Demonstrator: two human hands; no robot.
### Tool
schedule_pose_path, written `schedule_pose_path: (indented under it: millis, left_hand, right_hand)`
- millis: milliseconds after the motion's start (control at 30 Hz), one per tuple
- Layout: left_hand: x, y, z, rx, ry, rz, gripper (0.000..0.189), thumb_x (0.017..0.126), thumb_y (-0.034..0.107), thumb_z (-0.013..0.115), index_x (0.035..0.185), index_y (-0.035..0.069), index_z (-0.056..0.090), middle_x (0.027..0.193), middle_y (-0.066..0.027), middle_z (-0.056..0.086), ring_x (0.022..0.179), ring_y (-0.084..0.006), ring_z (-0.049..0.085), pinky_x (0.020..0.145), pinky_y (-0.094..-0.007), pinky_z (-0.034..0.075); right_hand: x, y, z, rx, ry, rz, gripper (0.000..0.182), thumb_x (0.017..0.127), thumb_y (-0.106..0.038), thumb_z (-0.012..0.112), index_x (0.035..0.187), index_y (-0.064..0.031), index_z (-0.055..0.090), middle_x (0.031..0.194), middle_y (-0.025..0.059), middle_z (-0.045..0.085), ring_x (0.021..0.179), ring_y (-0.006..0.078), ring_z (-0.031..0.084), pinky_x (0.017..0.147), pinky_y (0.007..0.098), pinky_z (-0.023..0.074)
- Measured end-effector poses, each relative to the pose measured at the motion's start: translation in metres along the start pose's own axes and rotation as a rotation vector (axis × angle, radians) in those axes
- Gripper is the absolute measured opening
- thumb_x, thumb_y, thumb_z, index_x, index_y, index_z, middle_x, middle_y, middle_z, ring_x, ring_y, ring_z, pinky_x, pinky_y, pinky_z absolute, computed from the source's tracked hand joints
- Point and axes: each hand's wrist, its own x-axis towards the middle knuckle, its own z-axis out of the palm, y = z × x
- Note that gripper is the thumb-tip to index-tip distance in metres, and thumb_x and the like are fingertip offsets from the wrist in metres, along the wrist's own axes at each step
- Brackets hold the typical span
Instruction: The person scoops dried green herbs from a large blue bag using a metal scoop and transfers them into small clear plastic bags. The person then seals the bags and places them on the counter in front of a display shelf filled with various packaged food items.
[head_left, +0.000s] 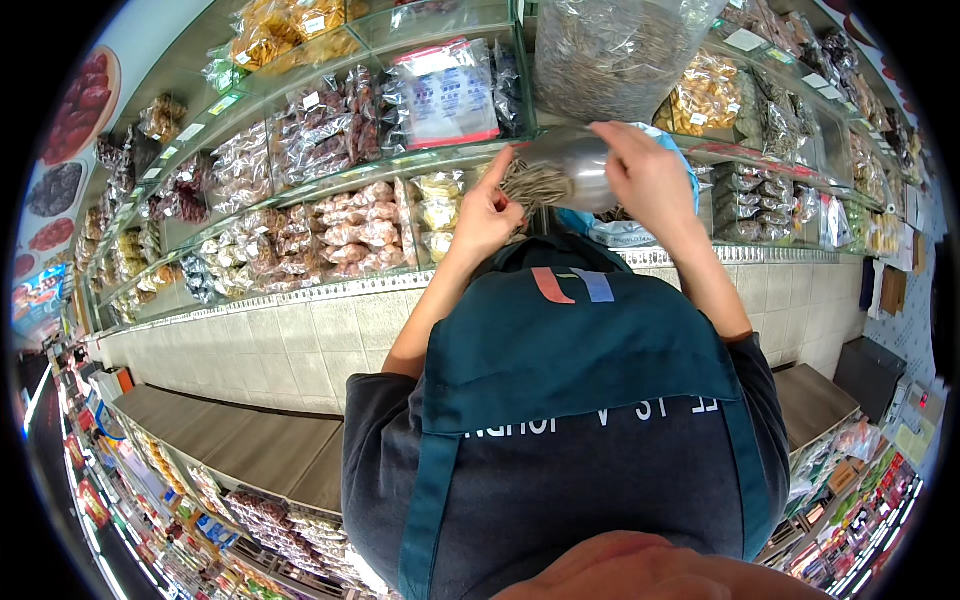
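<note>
Between my two hands lies a clear plastic bag (589, 169) holding thin, dry, grey-brown strips (536, 182). My left hand (491, 214) is at the bag's left end, index finger extended and the other fingers curled; the thumb and fingers appear to pinch its edge. My right hand (651, 174) is on the bag's upper right part, fingers bent over the plastic; whether it grips or only presses cannot be told. Under and behind the right hand is a blue and white plastic bag (630, 232) with dark contents. A large clear sack (619, 67) of similar dry strips stands just beyond.
Glass-edged shelves hold bagged dried goods (360, 225) on the left and more bags (757, 202) on the right. A pack of clear bags with red edges (450, 94) lies on the upper shelf. Behind me is a brown-topped counter (240, 442) over stocked shelves.
</note>
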Motion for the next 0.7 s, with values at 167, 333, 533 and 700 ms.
schedule_pose_path:
  millis: [167, 333, 533, 700]
  left_hand:
    - [-0.006, 0.015, -0.011, -0.085, 0.025, -0.056, 0.076, 0.074, -0.007, 0.050, 0.147, 0.008, 0.035, 0.065, 0.0008, 0.059, 0.056, -0.0058, 0.054, 0.057, -0.0208, 0.044]
    - [-0.007, 0.037, -0.028, -0.165, -0.014, -0.050, 0.069, 0.076, -0.008, 0.046, 0.143, 0.007, 0.042, 0.066, 0.0025, 0.059, 0.055, -0.0043, 0.052, 0.057, -0.0204, 0.045]
    - [-0.007, 0.094, -0.044, -0.216, -0.237, -0.007, 0.062, 0.075, -0.005, 0.043, 0.135, 0.008, 0.054, 0.132, -0.0033, 0.059, 0.056, 0.0017, 0.046, 0.051, -0.0166, 0.043]
    - [-0.002, 0.131, -0.055, -0.263, -0.525, -0.009, 0.061, 0.071, -0.002, 0.043, 0.131, -0.002, 0.054, 0.128, -0.0132, 0.060, 0.052, 0.0007, 0.046, 0.052, -0.0149, 0.040]
  right_hand:
    - [-0.002, 0.046, -0.046, -0.070, -0.063, 0.319, 0.034, 0.081, -0.004, 0.057, 0.114, -0.0066, 0.065, 0.105, 0.0178, 0.067, 0.089, 0.0331, 0.067, 0.077, 0.0389, 0.0533]
    - [-0.049, 0.135, -0.015, -0.239, -0.208, 0.420, 0.033, 0.081, -0.004, 0.052, 0.111, -0.0099, 0.065, 0.093, 0.0204, 0.067, 0.087, 0.0369, 0.065, 0.077, 0.0464, 0.0521]
    - [-0.062, 0.093, 0.029, -0.287, -0.342, 0.413, 0.069, 0.074, -0.023, 0.075, 0.134, -0.0083, 0.043, 0.127, 0.0184, 0.051, 0.103, 0.0367, 0.059, 0.083, 0.0440, 0.0512]
    - [-0.021, 0.017, 0.043, 0.257, -0.291, -0.063, 0.106, 0.061, -0.030, 0.085, 0.147, -0.0095, 0.028, 0.140, 0.0175, 0.042, 0.128, 0.0328, 0.043, 0.104, 0.0422, 0.0372]
